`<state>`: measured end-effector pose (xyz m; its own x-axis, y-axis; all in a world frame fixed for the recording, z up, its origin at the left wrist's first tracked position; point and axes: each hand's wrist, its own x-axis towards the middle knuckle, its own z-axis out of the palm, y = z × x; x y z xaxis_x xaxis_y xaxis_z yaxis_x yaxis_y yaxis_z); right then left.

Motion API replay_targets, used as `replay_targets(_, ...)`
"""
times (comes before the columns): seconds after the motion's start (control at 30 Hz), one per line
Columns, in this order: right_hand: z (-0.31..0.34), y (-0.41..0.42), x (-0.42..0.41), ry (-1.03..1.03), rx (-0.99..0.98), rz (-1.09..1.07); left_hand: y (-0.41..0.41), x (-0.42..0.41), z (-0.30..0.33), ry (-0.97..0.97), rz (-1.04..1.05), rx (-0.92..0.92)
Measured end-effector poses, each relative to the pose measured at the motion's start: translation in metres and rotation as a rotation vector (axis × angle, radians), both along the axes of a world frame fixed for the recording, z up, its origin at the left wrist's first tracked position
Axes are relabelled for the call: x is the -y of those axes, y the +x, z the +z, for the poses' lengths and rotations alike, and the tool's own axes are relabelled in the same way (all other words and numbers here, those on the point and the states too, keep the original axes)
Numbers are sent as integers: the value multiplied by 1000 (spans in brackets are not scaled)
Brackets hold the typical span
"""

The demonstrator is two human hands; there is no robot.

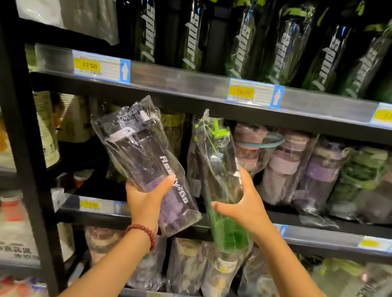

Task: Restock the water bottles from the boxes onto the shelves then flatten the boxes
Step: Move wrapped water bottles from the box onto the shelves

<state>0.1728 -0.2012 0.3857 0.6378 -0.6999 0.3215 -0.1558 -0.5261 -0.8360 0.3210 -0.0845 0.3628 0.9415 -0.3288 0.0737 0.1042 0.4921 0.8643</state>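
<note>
My left hand (147,199) grips the lower part of a dark purple water bottle (143,156) wrapped in clear plastic, tilted with its top toward the upper left. My right hand (242,205) grips a green water bottle (217,166) in clear plastic, also tilted, top up and left. Both bottles are held in front of the middle shelf (328,240), whose left part behind them looks dark and open. A red bead bracelet (145,233) sits on my left wrist.
The upper shelf (186,84) carries tall black and green sport bottles (243,36). Wrapped pink, purple and green bottles (324,176) fill the middle shelf's right side. More wrapped bottles (188,265) stand on the lower shelf. A black upright post (19,123) borders the bay at left.
</note>
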Motion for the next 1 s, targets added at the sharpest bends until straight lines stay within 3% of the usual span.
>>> replay_targets(0.37,21,-10,10,-206,-107,-101,-2,26,7,-219,-29,-143)
replay_targets(0.57,22,2,19,-379,-169,-131,11,32,3,-187,-64,-116)
replay_targets(1.0,-2,31,22,-429,-80,-228,49,25,-12,-93,-74,50)
